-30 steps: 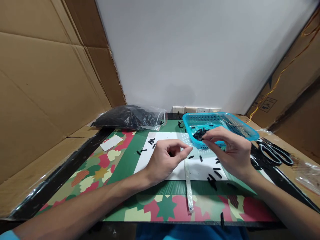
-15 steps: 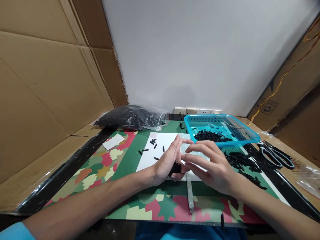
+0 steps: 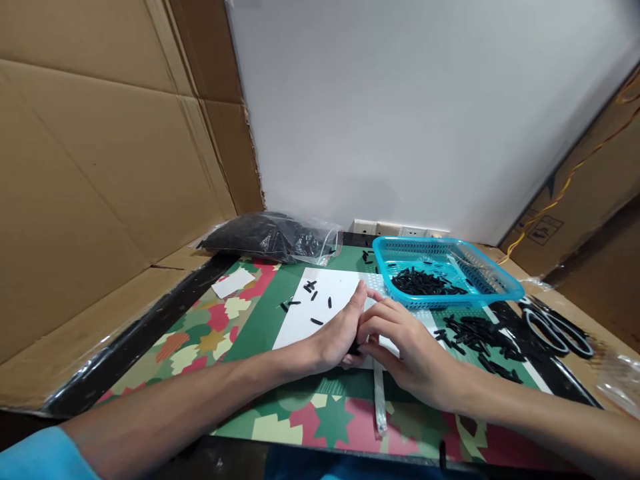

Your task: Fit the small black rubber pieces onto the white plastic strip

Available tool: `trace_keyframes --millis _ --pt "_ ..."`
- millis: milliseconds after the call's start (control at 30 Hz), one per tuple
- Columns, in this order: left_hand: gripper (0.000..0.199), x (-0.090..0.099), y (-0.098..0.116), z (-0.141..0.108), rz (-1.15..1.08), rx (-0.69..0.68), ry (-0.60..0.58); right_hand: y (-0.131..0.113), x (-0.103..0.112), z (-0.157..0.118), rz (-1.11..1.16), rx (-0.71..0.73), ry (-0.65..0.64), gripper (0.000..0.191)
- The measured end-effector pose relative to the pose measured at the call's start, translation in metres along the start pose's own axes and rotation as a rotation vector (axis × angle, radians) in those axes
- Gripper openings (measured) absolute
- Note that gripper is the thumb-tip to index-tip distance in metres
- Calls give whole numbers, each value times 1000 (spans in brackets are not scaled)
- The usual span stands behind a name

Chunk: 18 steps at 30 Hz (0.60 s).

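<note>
Over white paper point(image 3: 297, 330), the left hand point(image 3: 337, 337) cups black pieces point(image 3: 355, 348).

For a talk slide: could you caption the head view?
Left hand cupping small black pieces, right hand close against it, near a blue basket of similar pieces.

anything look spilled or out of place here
Possibly: loose black pieces lie scattered in front of the blue basket, and a few strays dot the white sheet, though many similar ones sit inside the basket.
</note>
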<state>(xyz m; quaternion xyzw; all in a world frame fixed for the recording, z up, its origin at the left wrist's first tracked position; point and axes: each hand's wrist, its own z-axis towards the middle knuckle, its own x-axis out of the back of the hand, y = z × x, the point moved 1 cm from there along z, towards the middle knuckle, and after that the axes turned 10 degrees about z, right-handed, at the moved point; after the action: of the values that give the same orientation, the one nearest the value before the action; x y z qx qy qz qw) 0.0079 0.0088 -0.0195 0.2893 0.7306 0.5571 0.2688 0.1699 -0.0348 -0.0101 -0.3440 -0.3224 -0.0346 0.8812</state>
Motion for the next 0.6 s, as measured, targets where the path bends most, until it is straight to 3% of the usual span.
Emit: trace_keyframes --millis 233,433,600 --pt "62 9 0 2 -8 -109 -11 0 4 -17 0 120 268 20" --pt "52 6 -1 2 -49 -87 -41 9 -1 -24 8 164 419 24" --pt "41 -1 7 -6 -58 -187 -87 23 8 -29 -13 131 473 22"
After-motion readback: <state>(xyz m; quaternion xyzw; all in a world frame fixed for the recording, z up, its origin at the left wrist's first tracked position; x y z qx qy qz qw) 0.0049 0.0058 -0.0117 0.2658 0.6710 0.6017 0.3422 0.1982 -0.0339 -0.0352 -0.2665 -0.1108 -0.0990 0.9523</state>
